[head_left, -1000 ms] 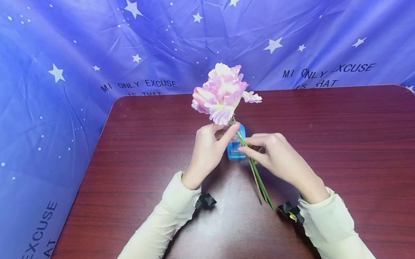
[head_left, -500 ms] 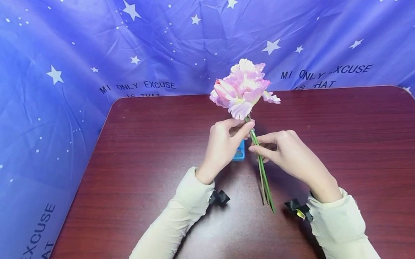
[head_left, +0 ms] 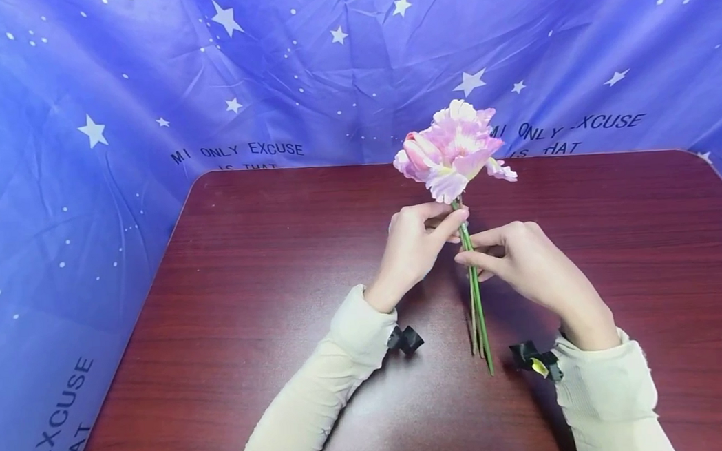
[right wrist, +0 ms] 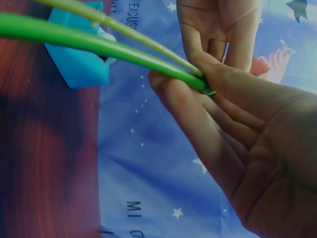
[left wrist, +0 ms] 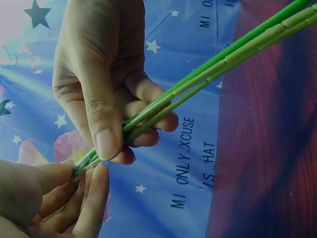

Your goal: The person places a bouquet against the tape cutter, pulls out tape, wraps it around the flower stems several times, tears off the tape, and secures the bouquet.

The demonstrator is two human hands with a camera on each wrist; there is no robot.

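Note:
A small bunch of artificial flowers (head_left: 455, 147) with pink-lilac petals is held upright above the table, its green stems (head_left: 481, 315) hanging toward me. My left hand (head_left: 412, 246) pinches the stems just below the blooms. Slightly lower, my right hand (head_left: 533, 263) pinches the same stems between thumb and fingers. Up close in the left wrist view, a clear shiny strip (left wrist: 88, 161), looking like tape, lies on the stems between the two hands. The strip's ends are hidden by fingers.
In the right wrist view a blue tape dispenser (right wrist: 79, 64) stands on the dark red wooden table (head_left: 264, 259); in the head view it is hidden. A blue star-printed cloth (head_left: 302, 70) hangs behind the table. Black pieces (head_left: 537, 361) are strapped at both cuffs.
Both hands have moved right together with the flowers. The stems now hang more nearly straight. The blue dispenser has gone out of sight behind my left hand in the head view.

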